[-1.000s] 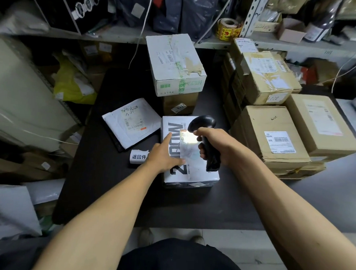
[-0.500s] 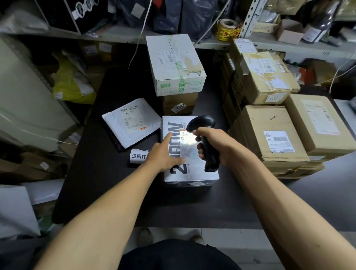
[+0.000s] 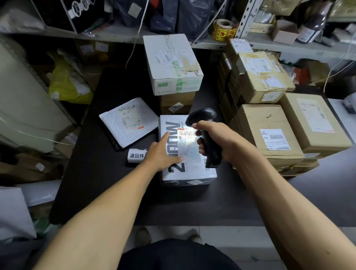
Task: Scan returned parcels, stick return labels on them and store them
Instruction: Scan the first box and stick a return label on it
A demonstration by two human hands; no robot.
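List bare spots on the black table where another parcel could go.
Free: the near strip of the black table in front of the white box, and the left part below the white mailer. Crowded: the right side, stacked with brown cartons, and the back, behind the hands.

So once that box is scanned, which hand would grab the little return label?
Probably the left hand: it rests with straight fingers on the white box, right beside the return label roll. The right hand is busy gripping the barcode scanner.
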